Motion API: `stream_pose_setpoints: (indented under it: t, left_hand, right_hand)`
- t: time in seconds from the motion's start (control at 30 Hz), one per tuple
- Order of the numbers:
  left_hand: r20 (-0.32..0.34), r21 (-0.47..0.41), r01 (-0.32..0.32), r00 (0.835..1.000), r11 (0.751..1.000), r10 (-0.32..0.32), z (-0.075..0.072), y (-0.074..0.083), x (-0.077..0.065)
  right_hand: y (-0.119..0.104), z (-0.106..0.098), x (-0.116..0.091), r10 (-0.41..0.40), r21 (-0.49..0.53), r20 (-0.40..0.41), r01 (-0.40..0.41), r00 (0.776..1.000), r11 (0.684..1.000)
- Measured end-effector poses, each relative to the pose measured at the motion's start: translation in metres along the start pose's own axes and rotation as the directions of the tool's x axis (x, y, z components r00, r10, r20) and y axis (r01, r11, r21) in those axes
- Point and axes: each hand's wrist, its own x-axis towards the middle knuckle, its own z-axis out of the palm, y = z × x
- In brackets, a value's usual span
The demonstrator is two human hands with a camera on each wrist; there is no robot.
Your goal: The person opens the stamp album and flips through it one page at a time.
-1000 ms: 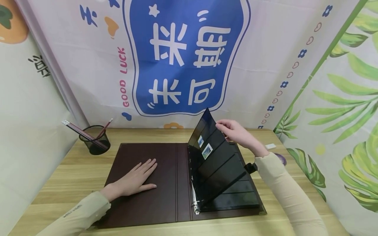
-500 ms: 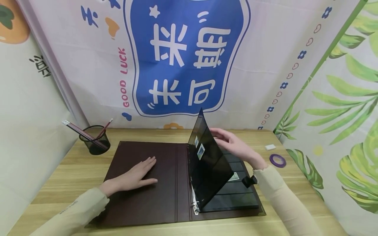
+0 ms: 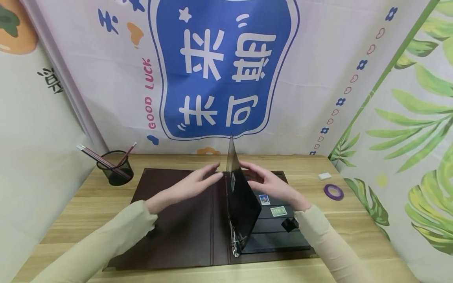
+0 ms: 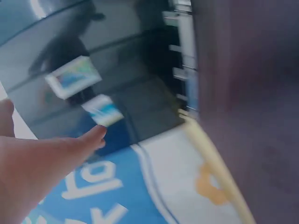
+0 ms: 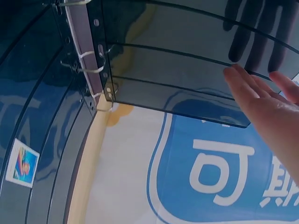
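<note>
While the page is stood nearly upright in the open album on the desk, it is flanked by the left hand and the right hand, both loosely extended with nothing gripped, though whether it is touched by either cannot be told.

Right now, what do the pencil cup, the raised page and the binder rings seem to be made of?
Pencil cup: probably metal mesh, painted black; the pencils show through its wall.
Raised page: likely plastic, glossy black; it mirrors the right hand, though the exact type stays open.
Binder rings: apparently metal, smooth and silvery; the thin wire catches light.
</note>
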Motion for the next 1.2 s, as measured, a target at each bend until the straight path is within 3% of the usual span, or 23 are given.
stream_pose_setpoints:
  t: [0.13, 0.23, 0.47, 0.6, 0.8, 0.97, 1.07, 1.2]
  left_hand:
    - [-0.013, -0.13, 0.045, 0.999, 0.99, -0.047, 0.002, 0.027, 0.016]
    - [-0.022, -0.199, 0.082, 0.996, 0.977, -0.088, 0.002, 0.037, 0.02]
    - [-0.012, -0.384, 0.105, 0.993, 0.917, -0.119, -0.005, 0.04, 0.017]
    - [-0.031, -0.448, 0.107, 0.99, 0.887, -0.136, -0.009, 0.037, 0.013]
    - [-0.025, -0.455, 0.109, 0.991, 0.884, -0.135, -0.014, 0.031, 0.008]
    - [-0.016, -0.452, 0.102, 0.992, 0.886, -0.122, -0.014, 0.03, 0.01]
    - [-0.015, -0.457, 0.094, 0.993, 0.885, -0.114, -0.013, 0.031, 0.011]
    - [-0.015, -0.463, 0.085, 0.994, 0.882, -0.104, -0.013, 0.032, 0.012]
  right_hand:
    - [0.002, 0.008, 0.006, 0.008, -0.034, 0.026, -0.007, 1.0, 0.999]
    - [0.002, 0.013, 0.011, 0.001, -0.088, 0.04, 0.003, 0.999, 0.996]
    - [0.006, 0.016, 0.015, -0.035, -0.169, 0.05, 0.043, 0.998, 0.985]
    - [0.018, 0.007, 0.007, -0.025, -0.27, 0.007, 0.026, 1.0, 0.962]
    - [0.056, -0.027, -0.014, 0.059, -0.458, -0.093, -0.095, 0.994, 0.884]
    - [0.095, -0.058, -0.034, 0.252, -0.453, -0.161, -0.299, 0.954, 0.84]
    - [0.116, -0.072, -0.044, 0.337, -0.501, -0.193, -0.388, 0.922, 0.774]
    - [0.132, -0.081, -0.049, 0.384, -0.584, -0.194, -0.421, 0.903, 0.694]
